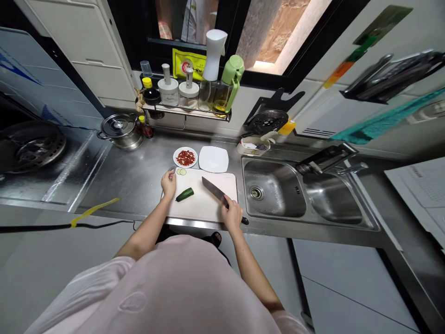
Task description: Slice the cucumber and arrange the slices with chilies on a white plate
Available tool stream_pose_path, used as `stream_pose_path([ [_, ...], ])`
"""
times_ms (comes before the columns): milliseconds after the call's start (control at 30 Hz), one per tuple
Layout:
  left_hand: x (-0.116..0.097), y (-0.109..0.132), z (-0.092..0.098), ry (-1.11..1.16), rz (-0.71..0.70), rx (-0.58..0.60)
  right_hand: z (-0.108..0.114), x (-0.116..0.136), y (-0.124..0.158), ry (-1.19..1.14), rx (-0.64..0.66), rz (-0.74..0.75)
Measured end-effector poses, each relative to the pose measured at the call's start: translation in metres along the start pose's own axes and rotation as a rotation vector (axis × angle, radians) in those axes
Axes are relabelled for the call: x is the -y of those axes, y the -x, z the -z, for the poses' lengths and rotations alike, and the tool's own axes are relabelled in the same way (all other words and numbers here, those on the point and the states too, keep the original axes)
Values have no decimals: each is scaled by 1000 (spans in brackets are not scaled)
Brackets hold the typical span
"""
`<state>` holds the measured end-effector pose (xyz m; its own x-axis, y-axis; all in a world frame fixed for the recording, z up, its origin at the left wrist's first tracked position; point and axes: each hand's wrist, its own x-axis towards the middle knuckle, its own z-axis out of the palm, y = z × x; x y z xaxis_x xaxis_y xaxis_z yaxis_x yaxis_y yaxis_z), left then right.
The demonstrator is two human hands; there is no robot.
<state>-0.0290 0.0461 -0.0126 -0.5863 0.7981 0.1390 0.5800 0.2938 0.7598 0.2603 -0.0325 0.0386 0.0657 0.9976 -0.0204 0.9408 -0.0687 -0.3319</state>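
Note:
A kitchen knife (214,189) is in my right hand (232,214), its wide blade angled up and left over the right half of the white cutting board (198,211). My fingers are wrapped round its black handle. At the board's upper left corner, my left hand (168,184) is closed with its fingers curled on the edge. Between the hands lies a dark green cucumber piece (184,194), apart from both hands and from the blade. A few pale round cucumber slices (181,171) rest at the board's top left.
Behind the board stand a plate of chopped red pieces (185,157) and a square white plate (213,159). A steel double sink (274,190) is to the right. A lidded pot (120,131) stands at left, and a shelf (194,110) holds jars and bottles.

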Motion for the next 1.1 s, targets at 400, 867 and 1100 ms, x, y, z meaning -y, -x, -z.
stream_pose_path([
  [400, 2, 64, 27, 9, -202, 100, -1, 13, -13, -509, -48, -89],
  [867, -8, 76, 20, -4, -312, 218, -16, 50, -17, -564, 91, 65],
  [1100, -14, 77, 16, 33, -427, 286, -16, 64, -16, -258, 208, 159],
])
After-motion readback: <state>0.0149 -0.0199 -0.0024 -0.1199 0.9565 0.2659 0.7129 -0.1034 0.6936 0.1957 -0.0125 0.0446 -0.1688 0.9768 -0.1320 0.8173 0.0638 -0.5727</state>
